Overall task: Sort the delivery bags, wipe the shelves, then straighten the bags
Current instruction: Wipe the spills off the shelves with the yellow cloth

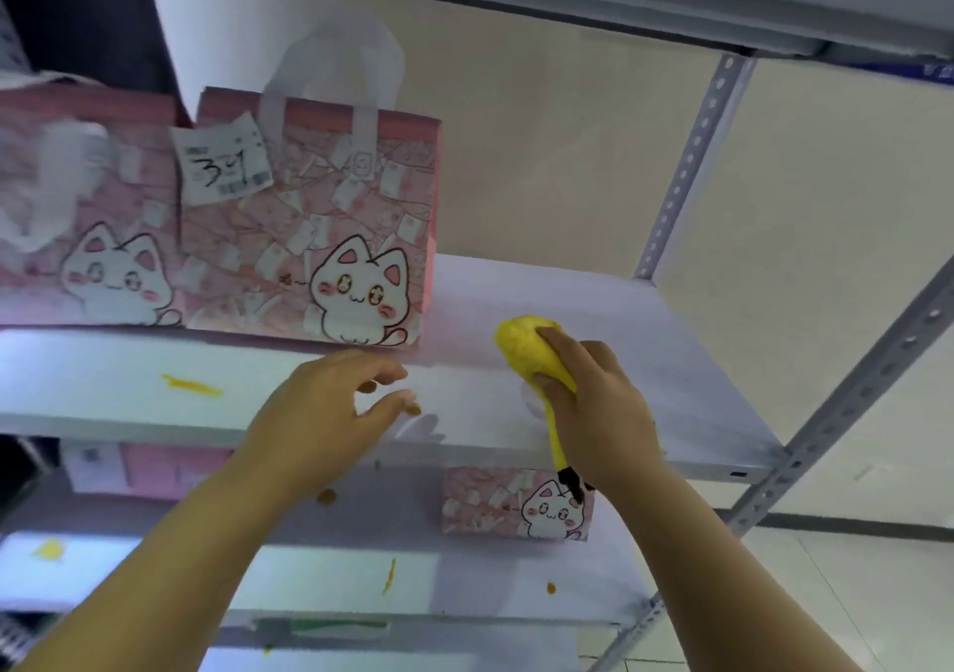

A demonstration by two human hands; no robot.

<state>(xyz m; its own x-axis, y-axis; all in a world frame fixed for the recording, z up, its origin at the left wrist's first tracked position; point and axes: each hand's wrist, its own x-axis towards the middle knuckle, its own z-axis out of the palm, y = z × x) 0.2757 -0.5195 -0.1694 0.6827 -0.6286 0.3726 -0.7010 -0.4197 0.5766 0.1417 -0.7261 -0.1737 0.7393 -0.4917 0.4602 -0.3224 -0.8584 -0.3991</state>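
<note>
- Left hand [330,413] hovers over the shelf [645,361] edge, fingers loosely spread, holding nothing.
- Right hand [593,413] grips a yellow cloth [524,348] pressed onto the shelf.
- Two pink bags [320,227] stand left on that shelf; another bag [495,503] sits below.

Light: soft and even, rather cool, giving a lilac tint on the white shelf [593,310].
Shadows: faint, a pale one under the left hand [320,413].
Blur: left bag [77,206] smeared, tag [222,160] barely readable.
Distortion: metal upright [846,403] leans strongly at the right edge.
</note>
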